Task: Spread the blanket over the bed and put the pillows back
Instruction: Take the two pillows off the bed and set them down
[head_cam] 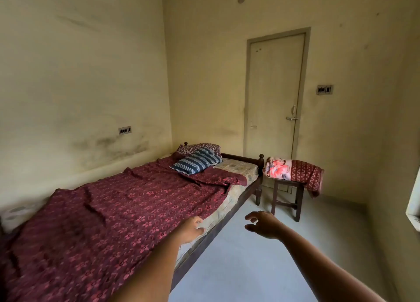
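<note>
I am standing at the long side of the bed (pixel 219 225), which runs away from me towards the head end at the far right. The maroon blanket (pixel 118 201) lies along that same axis. It covers most of the mattress but is creased, and its far right corner is rumpled short, leaving a bare patch of mattress (pixel 238 165) beside the pillows. I take this as the blanket to spread, though a folded cloth (pixel 293 170) also sits on the stool (pixel 287 197) past the head end.

What matters is that the uncovered corner lies straight ahead along the blanket's near edge, well apart from both hands. My left hand (pixel 189 230) is at that edge, arm stretched forward, with the knuckles over the hem where it meets the pale sheet. The fingers are hidden under the hand, so I cannot tell whether they pinch the hem or only rest on it. My right hand (pixel 264 224) hangs over the floor just off the bed's side. It holds nothing, and its fingers are spread and loosely bent.

The striped pillow (pixel 196 161) leans on the patterned pillow (pixel 200 147) at the head, on the wall side. I judge the next pull must go towards me and up the edge, with the right hand taking the far corner.
</note>
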{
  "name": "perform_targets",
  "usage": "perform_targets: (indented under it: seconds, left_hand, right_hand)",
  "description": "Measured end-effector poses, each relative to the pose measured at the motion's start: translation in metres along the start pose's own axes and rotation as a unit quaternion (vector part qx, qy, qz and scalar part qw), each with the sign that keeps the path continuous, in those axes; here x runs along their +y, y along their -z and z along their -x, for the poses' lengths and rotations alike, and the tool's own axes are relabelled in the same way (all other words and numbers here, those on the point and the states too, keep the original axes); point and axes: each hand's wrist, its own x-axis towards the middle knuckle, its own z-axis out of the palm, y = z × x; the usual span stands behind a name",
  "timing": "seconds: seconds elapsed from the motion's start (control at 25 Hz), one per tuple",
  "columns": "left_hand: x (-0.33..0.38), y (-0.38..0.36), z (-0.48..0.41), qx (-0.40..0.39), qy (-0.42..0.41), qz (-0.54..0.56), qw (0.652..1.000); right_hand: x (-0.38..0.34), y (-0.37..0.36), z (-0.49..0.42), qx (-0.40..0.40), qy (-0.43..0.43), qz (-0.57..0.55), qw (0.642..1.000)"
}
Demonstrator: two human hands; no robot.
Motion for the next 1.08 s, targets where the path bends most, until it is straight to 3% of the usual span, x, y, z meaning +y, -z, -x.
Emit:
perform_targets:
  seconds: [0.6, 1.08]
  left_hand:
    - [-0.046, 0.041, -0.295, -0.035, -0.007, 0.017, 0.999]
    - [0.002, -0.009, -0.568, -0.116, -0.054, -0.014, 0.992]
  right_hand:
    - [0.053, 0.022, -0.260, -0.023, -0.057, -0.019, 0.998]
    - [0.196, 0.044, -0.464, -0.019, -0.145, -0.066, 0.987]
